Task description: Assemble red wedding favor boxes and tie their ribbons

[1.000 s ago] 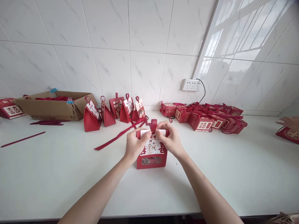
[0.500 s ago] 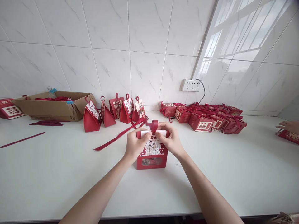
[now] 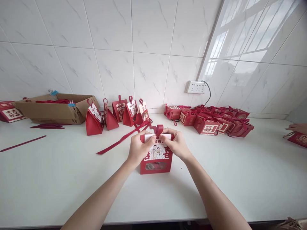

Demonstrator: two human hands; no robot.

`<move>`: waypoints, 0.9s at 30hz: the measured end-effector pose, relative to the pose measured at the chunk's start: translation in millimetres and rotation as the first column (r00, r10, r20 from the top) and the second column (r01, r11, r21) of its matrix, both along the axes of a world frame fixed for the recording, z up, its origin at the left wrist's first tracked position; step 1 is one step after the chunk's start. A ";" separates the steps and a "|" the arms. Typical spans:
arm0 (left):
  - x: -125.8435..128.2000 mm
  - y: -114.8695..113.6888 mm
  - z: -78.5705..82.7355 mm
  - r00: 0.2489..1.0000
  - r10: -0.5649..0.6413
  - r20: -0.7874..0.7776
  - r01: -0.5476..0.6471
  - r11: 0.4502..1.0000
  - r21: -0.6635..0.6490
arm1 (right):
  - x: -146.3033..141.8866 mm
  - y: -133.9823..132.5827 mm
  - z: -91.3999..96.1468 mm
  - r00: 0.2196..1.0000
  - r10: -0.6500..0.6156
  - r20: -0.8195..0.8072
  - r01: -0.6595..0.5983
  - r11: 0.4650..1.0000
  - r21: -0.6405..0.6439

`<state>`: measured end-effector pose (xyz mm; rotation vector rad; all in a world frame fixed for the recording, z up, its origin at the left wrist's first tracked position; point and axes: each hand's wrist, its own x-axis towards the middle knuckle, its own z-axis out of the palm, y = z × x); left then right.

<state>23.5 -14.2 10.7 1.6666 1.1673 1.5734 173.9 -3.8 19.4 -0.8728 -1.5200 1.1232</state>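
Note:
A red gift box (image 3: 155, 166) stands upright on the white table in front of me, with a printed couple on its white flap and a small clear window below. My left hand (image 3: 142, 145) grips the top left of the box, thumb on the front and fingers behind. On the top right, my right hand (image 3: 176, 143) pinches the same edge, its thumb close to the other. Between the thumbs a red ribbon loop (image 3: 159, 129) sticks up from the top. The fingertips behind the box are hidden.
Several finished-looking triangular gift boxes (image 3: 94, 123) stand by the wall. A cardboard box (image 3: 55, 113) of red ribbon is at left, a loose ribbon (image 3: 120, 141) nearer. Several red boxes (image 3: 207, 126) cluster at right under a power strip (image 3: 195, 87). Another person's hand (image 3: 298, 127) touches a red box.
My hands stay on the top of the gift box; the ribbon loop has shifted very slightly. At far right, the other person's hand and red box have moved a little to the right.

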 end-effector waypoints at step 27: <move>0.9 0.6 -1.7 1.000 -0.008 0.022 0.008 1.000 -0.010 | -6.2 -3.1 1.7 0.993 -0.094 -0.066 0.105 0.977 0.188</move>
